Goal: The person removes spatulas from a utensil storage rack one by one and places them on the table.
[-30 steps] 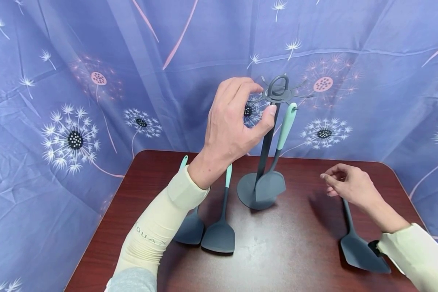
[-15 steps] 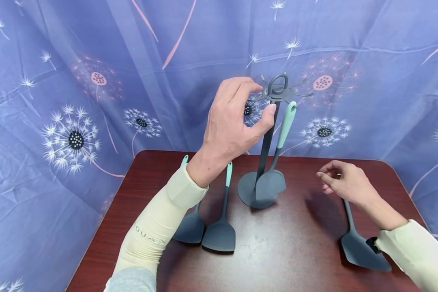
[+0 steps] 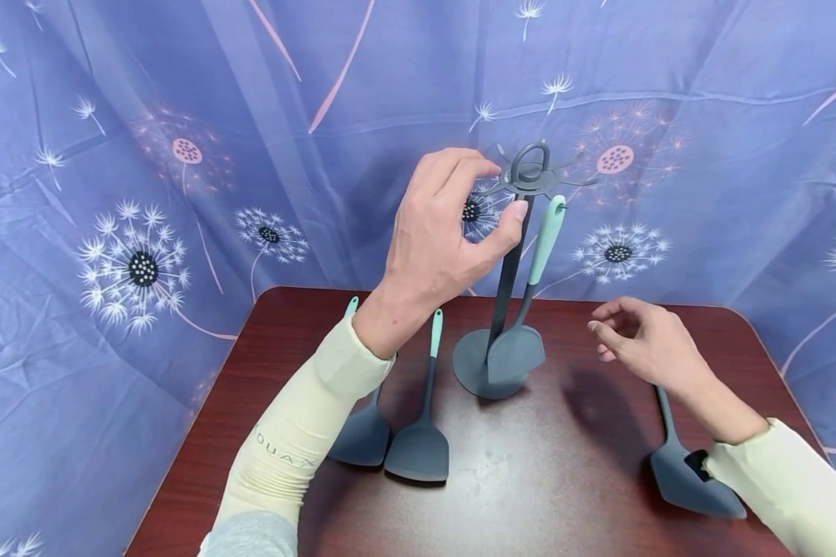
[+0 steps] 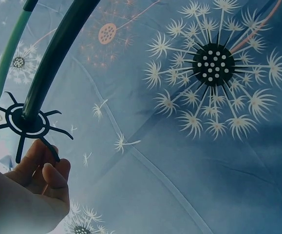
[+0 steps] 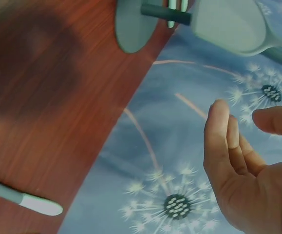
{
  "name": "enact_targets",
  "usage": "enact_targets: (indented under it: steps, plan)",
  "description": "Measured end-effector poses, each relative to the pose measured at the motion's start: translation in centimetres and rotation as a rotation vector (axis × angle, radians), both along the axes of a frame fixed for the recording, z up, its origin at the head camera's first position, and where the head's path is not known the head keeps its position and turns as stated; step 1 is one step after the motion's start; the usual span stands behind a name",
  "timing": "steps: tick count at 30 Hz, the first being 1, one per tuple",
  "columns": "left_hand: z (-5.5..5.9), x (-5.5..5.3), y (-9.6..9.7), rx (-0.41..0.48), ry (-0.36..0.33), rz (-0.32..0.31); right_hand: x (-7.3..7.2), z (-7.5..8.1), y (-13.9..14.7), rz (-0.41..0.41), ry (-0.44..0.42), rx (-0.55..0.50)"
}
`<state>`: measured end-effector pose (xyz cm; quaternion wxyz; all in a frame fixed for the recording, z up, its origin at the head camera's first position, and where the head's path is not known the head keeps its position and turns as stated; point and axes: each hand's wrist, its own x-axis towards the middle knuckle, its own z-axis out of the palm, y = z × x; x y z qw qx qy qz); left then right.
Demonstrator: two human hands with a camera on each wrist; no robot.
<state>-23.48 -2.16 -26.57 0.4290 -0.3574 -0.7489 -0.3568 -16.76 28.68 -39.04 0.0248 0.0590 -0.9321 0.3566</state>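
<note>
My left hand (image 3: 439, 216) grips the hooked top of a dark grey utensil stand (image 3: 507, 271), thumb and fingertips at its rim. In the left wrist view its curled fingers show by the hook ring (image 4: 28, 122). From a hook on the right side hangs a spatula (image 3: 515, 354) with a mint green handle, blade down before the round base. My right hand (image 3: 651, 340) is raised over the table's right side, fingers loosely bent and holding nothing. Below it lies another spatula (image 3: 690, 476), its handle partly hidden by the hand in the head view.
Two more spatulas with mint handles lie left of the stand: one spatula (image 3: 421, 449) in full sight, the other spatula (image 3: 364, 437) partly behind my left forearm. The dark red wooden table (image 3: 529, 480) ends at a blue dandelion-print curtain (image 3: 362, 93).
My right hand has drifted left and slightly up, away from the spatula lying on the right. The left hand keeps its place on the stand; the hanging spatula stays put.
</note>
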Motion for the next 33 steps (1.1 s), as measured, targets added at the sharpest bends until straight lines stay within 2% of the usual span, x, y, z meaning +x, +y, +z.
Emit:
enact_targets:
  steps: [4, 9, 14, 17, 26, 33]
  plan:
    - [0.1, 0.0, 0.0, -0.003, 0.001, -0.003, 0.2, 0.9, -1.2, -0.028, 0.032, -0.020]
    - [0.1, 0.0, -0.2, -0.005, -0.011, -0.001, -0.1, 1.3, -2.7, 0.003, 0.076, -0.099]
    - [0.0, 0.1, -0.3, -0.012, -0.009, 0.005, -0.4, 1.4, -3.7, 0.031, 0.159, -0.118]
    - [0.1, 0.1, -0.2, -0.012, -0.001, 0.003, -0.4, 1.7, -4.4, 0.009, 0.197, -0.140]
    - [0.2, 0.0, -0.2, -0.014, 0.000, -0.003, -0.1, 3.7, -6.2, -0.015, 0.280, -0.146]
    - [0.3, 0.0, -0.1, -0.017, -0.007, -0.008, 0.1, 4.5, -7.0, -0.013, 0.311, -0.174]
